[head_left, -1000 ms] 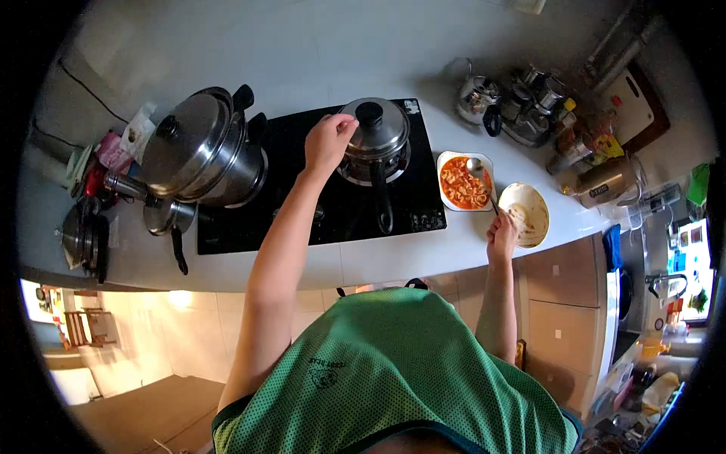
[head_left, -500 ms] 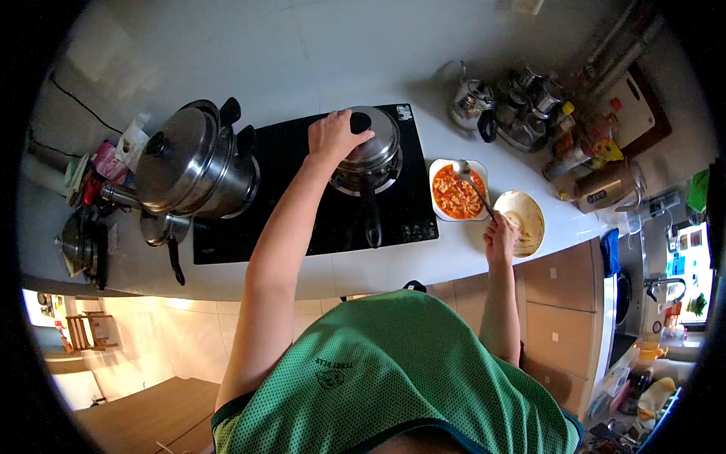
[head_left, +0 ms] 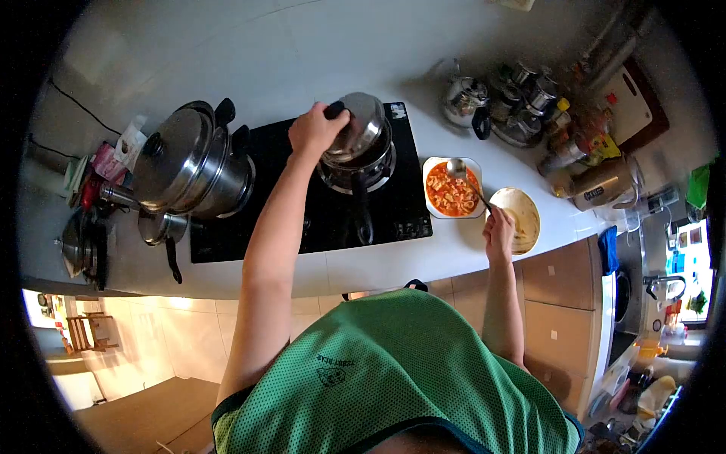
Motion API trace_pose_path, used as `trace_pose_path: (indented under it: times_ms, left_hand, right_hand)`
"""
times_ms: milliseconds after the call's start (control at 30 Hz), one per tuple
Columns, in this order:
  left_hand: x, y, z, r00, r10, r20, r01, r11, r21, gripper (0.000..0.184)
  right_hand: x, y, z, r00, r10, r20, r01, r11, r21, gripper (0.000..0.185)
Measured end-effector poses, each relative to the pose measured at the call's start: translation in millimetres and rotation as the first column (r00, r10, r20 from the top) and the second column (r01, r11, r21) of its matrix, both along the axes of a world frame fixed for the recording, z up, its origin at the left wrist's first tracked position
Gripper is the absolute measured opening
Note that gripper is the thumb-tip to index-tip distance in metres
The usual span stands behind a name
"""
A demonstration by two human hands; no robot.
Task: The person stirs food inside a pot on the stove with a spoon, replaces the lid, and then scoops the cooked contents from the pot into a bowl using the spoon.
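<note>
My left hand (head_left: 312, 132) grips the black knob of a shiny metal lid (head_left: 366, 119). The lid is tilted up over the saucepan (head_left: 376, 160) on the right burner, so part of the dark inside shows. The pan's black handle (head_left: 363, 216) points towards me. In my right hand (head_left: 499, 236) is a metal spoon (head_left: 457, 168), its bowl end over a white square dish (head_left: 427, 203) of red, saucy food. Close beside that hand stands a pale round bowl (head_left: 535, 219) with smears inside; whether the hand touches it I cannot tell.
A large stacked steamer pot (head_left: 178, 166) stands at the left of the black cooktop (head_left: 287, 227), with a small pan (head_left: 160, 227) near it. A glass kettle (head_left: 465, 102), jars and bottles line the back right. A sink tap (head_left: 665, 284) is at far right.
My left hand has raised and tilted the lid off the saucepan, shifting slightly left. The right hand still holds the spoon over the dish. The whole view has shifted a little.
</note>
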State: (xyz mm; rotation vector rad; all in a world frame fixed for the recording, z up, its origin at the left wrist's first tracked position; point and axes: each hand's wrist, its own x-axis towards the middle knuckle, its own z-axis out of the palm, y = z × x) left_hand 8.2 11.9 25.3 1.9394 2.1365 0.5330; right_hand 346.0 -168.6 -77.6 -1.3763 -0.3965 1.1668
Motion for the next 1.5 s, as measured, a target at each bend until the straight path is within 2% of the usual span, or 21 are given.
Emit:
trace_pose_path:
  times_ms: [67, 167, 200, 233, 267, 300, 333, 400, 433, 467, 600, 667, 800, 900, 1000, 1100, 1200, 1233, 1367, 1433, 1500]
  left_hand:
    - [-21, 9, -9, 0.988, 0.086, 0.132, -0.086, 0.996, -0.008, 0.060]
    - [-46, 3, -13, 0.861, 0.173, 0.479, -0.202, 0.979, 0.008, 0.056]
    - [-58, 9, -25, 0.781, 0.193, 0.594, -0.245, 0.969, 0.008, 0.053]
    - [-61, 2, -18, 0.780, 0.199, 0.594, -0.254, 0.967, 0.010, 0.053]
    - [-65, -9, -12, 0.610, 0.255, 0.750, -0.251, 0.960, -0.122, 0.048]
    - [-68, -19, -8, 0.406, 0.316, 0.857, -0.214, 0.945, -0.247, 0.043]
    - [-75, -24, -15, 0.403, 0.319, 0.858, -0.225, 0.943, -0.245, 0.043]
    - [-86, -36, -29, -0.061, 0.219, 0.974, -0.061, 0.973, -0.223, 0.035]
    - [-81, -46, -24, -0.101, 0.251, 0.963, -0.106, 0.959, -0.261, 0.034]
    - [-88, -50, -32, -0.182, 0.284, 0.941, -0.043, 0.954, -0.297, 0.035]
    - [-96, -75, -52, -0.251, 0.250, 0.935, -0.023, 0.964, -0.264, 0.041]
    - [-97, -86, -58, -0.323, 0.285, 0.902, -0.007, 0.953, -0.303, 0.041]
    - [-104, -103, -76, -0.349, 0.240, 0.906, 0.008, 0.967, -0.253, 0.042]
    - [-101, -109, -80, -0.352, 0.216, 0.911, -0.026, 0.970, -0.240, 0.045]
    - [-95, -117, -74, -0.369, 0.209, 0.906, -0.042, 0.970, -0.241, 0.045]
    - [-96, -123, -79, -0.375, 0.214, 0.902, -0.016, 0.971, -0.238, 0.046]
    - [-98, -128, -85, -0.410, 0.182, 0.893, 0.001, 0.980, -0.200, 0.045]
    - [-99, -128, -88, -0.402, 0.198, 0.894, -0.006, 0.976, -0.219, 0.045]
    - [-93, -136, -80, -0.406, 0.213, 0.888, 0.002, 0.973, -0.233, 0.041]
    - [-91, -137, -76, -0.410, 0.211, 0.888, -0.010, 0.972, -0.236, 0.039]
    - [-91, -138, -76, -0.414, 0.208, 0.886, -0.023, 0.971, -0.239, 0.037]
  right_hand:
    - [-8, 10, 14, 0.996, 0.012, 0.092, -0.017, 0.999, 0.052, 0.014]
    - [-36, 39, 33, 0.965, 0.064, 0.255, -0.102, 0.985, 0.140, 0.024]
    - [-48, 55, 29, 0.898, 0.073, 0.434, -0.176, 0.963, 0.202, 0.024]
    - [-59, 69, 26, 0.800, 0.062, 0.597, -0.258, 0.934, 0.248, 0.024]
    - [-68, 80, 25, 0.723, 0.140, 0.677, -0.341, 0.924, 0.173, 0.024]
    - [-91, 79, 52, 0.535, 0.087, 0.840, -0.380, 0.913, 0.148, 0.022]
    - [-107, 86, 56, 0.502, 0.093, 0.860, -0.428, 0.890, 0.154, 0.021]
    - [-128, 100, 58, 0.294, -0.021, 0.955, -0.524, 0.833, 0.180, 0.020]
    - [-133, 106, 56, 0.295, -0.020, 0.955, -0.532, 0.827, 0.181, 0.020]
    - [-139, 113, 51, 0.211, -0.030, 0.977, -0.533, 0.835, 0.140, 0.019]
    - [-151, 130, 32, -0.012, 0.017, 1.000, -0.532, 0.847, -0.021, 0.017]
    - [-157, 129, 31, 0.033, -0.010, 0.999, -0.593, 0.805, 0.028, 0.017]
    - [-156, 120, 53, 0.159, -0.005, 0.987, -0.681, 0.723, 0.113, 0.017]
    - [-155, 115, 59, 0.080, 0.018, 0.997, -0.778, 0.626, 0.052, 0.017]
    - [-159, 131, 44, -0.026, -0.028, 0.999, -0.772, 0.635, -0.002, 0.014]
    - [-158, 149, 43, 0.063, -0.106, 0.992, -0.716, 0.688, 0.119, 0.013]
    - [-155, 161, 43, 0.070, -0.150, 0.986, -0.618, 0.770, 0.162, 0.015]
    - [-157, 158, 49, 0.016, -0.111, 0.994, -0.587, 0.804, 0.099, 0.017]
    - [-171, 167, 26, 0.015, -0.039, 0.999, -0.624, 0.781, 0.039, 0.018]
    - [-175, 163, 30, 0.045, -0.042, 0.998, -0.731, 0.680, 0.061, 0.019]
    - [-166, 153, 50, 0.079, -0.029, 0.996, -0.734, 0.674, 0.078, 0.019]
